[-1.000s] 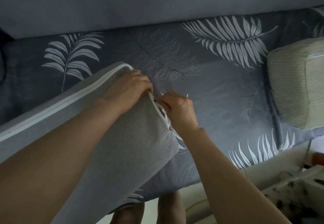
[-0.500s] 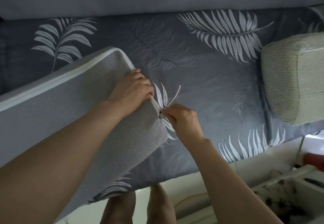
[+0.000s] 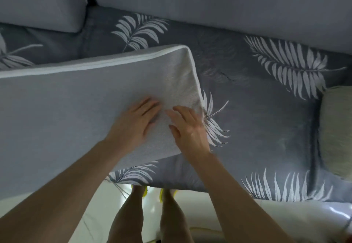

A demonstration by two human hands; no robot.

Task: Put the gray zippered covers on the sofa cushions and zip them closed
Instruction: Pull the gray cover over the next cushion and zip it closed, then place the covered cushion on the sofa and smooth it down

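The gray covered cushion (image 3: 76, 113) lies flat on the sofa seat (image 3: 257, 113), which has a leaf-print fabric, at the left of the scene. Both hands rest flat on its right end, with straight fingers and holding nothing: the left hand (image 3: 136, 123) beside the right hand (image 3: 188, 126). A pale bare cushion (image 3: 336, 130) sits at the far right.

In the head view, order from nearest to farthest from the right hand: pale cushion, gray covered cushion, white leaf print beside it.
1. Gray covered cushion, under the right hand.
2. White leaf print, just right of the hand.
3. Pale cushion, far right edge.
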